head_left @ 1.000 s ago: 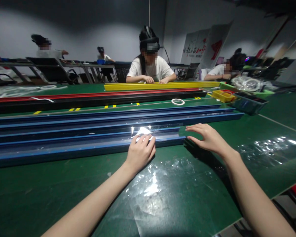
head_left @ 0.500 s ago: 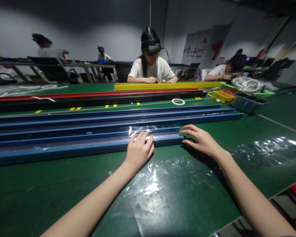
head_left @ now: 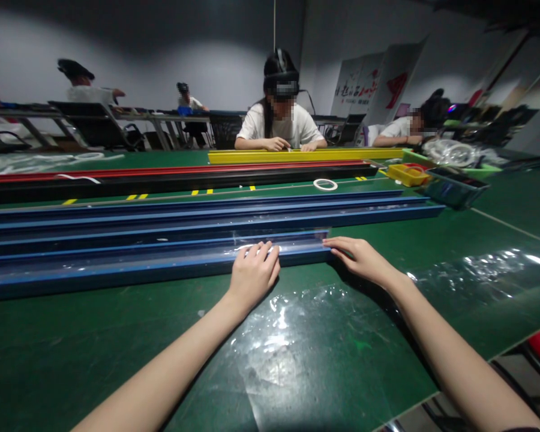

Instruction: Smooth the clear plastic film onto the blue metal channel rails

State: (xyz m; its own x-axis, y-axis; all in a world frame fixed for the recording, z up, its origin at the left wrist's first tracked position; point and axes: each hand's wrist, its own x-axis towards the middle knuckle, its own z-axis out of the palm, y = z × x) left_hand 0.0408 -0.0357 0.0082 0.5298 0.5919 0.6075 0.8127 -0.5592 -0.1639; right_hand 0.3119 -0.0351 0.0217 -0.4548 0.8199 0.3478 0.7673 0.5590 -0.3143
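Note:
Several long blue channel rails (head_left: pixel 171 231) lie side by side across the green table (head_left: pixel 94 336). The nearest rail (head_left: pixel 117 273) has a strip of clear film (head_left: pixel 288 240) over its right end. My left hand (head_left: pixel 252 273) rests on that rail's front edge, fingers flat on the film. My right hand (head_left: pixel 357 259) lies with its fingers stretched out, their tips touching the rail's right end. Neither hand grips anything.
A clear plastic sheet (head_left: pixel 306 348) covers the table in front of me. Beyond the blue rails lie black and red rails (head_left: pixel 175 175), a yellow rail (head_left: pixel 297 156), a tape ring (head_left: pixel 324 184) and a yellow tray (head_left: pixel 407 174). A person (head_left: pixel 281 120) sits opposite; others work behind.
My right hand has come down and leftward from hovering to touch the rail's right end. The raised, shiny film has been pressed flatter onto the rail. My left hand has barely shifted.

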